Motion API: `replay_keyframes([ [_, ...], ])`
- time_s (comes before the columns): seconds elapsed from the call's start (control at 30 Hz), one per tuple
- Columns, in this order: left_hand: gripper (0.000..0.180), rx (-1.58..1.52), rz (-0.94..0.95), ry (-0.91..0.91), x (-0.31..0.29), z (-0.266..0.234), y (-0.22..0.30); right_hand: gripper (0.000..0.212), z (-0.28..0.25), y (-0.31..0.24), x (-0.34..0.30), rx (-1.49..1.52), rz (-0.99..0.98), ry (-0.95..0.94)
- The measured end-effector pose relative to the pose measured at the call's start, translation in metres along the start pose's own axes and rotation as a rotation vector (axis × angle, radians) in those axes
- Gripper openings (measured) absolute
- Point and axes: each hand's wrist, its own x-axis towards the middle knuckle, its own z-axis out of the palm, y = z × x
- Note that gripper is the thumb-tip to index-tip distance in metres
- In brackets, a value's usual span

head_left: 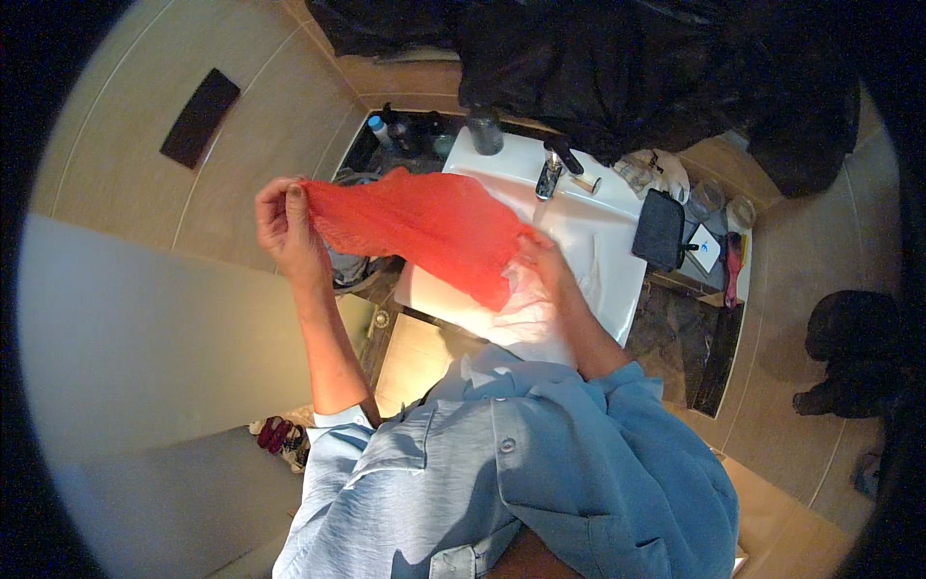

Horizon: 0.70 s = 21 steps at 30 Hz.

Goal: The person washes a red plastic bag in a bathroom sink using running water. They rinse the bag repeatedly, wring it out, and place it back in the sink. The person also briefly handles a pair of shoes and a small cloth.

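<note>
A thin, crinkled red cloth (424, 227) is stretched between my two hands above the white washbasin (613, 251). My left hand (287, 230) pinches its left corner between thumb and fingers, raised higher and clear of the basin. At the cloth's right end, my right hand (546, 261) is closed on the edge, its fingers partly hidden. Below my right hand a whitish, wrinkled thin sheet (529, 301) hangs against the basin; whether it is part of the red piece I cannot tell.
Behind the cloth stands a chrome faucet (550, 176), with a dark tumbler (485, 130) on the basin's back rim. Several bottles (400, 133) crowd the left corner. On the right ledge lie a dark pouch (660, 230) and a red-handled brush (733, 268). Black sheeting (617, 68) hangs behind.
</note>
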Motion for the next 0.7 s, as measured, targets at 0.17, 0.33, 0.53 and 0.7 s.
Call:
replay_keyframes([
  [0.17,0.007,0.039,0.019,0.097,0.013,-0.017,-0.008,0.02,-0.071,-0.034,0.01,-0.056,-0.012,0.233],
  [0.33,0.005,0.063,-0.002,0.083,0.008,0.007,-0.01,0.032,-0.034,-0.039,-0.014,-0.159,0.17,0.103],
  [0.53,0.005,0.16,0.02,0.121,0.013,0.024,-0.005,0.043,-0.007,-0.001,-0.036,-0.165,0.098,-0.166],
  [0.7,0.006,0.124,0.019,0.149,0.019,0.019,-0.013,0.066,-0.013,0.005,-0.045,-0.45,0.033,-0.229],
])
